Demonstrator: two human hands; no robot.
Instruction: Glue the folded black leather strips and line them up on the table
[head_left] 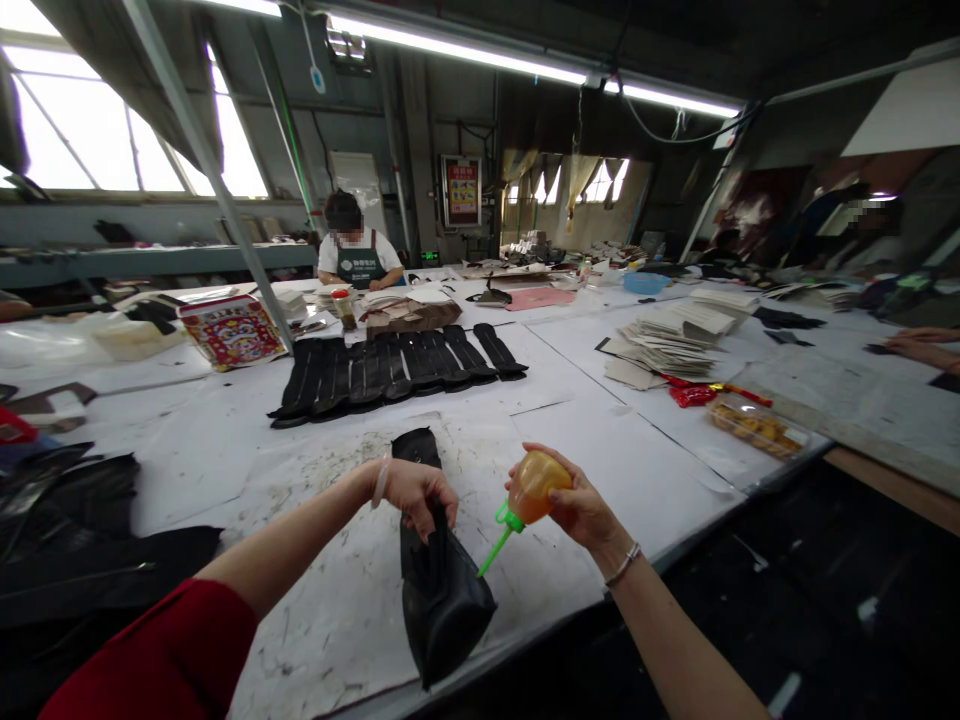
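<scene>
Near the front edge of the white-covered table (315,630), the left hand (421,495) pinches a folded, black, leather-like piece (446,605), while the right hand (581,508) grips a rounded, amber plastic squeeze bottle (537,485), its thin green nozzle (496,549) angled down at the piece's edge.

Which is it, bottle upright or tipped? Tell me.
Tipped: the orange bottle in the right hand slants, its green nozzle pointing down at the black piece.

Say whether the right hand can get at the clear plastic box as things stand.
Probably not to grasp: the right hand holds the orange bottle, though nothing seems to block the way to the clear plastic box.
</scene>
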